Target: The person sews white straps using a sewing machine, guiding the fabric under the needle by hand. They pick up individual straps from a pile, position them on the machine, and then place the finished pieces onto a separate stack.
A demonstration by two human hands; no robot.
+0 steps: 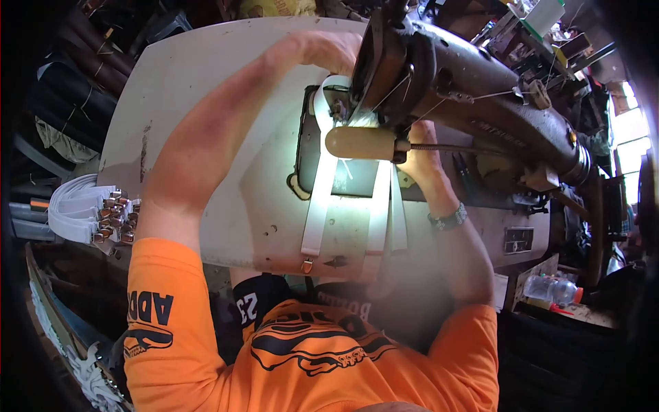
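Observation:
White straps run from under the sewing machine towards me, and one has a metal clip at its near end. A strap loop curves up on the far side of the needle area. My left hand reaches round beyond this loop, its fingertips hidden behind the machine head. My right hand lies to the right of the needle, beside the straps. The lamp and machine arm cover its fingers, so what either hand grips is hidden.
Bundled white straps with several metal clips hang at the left edge of the pale table. Dark rolls stand farther left. A plastic bottle lies at the right, near a small recessed opening in the table.

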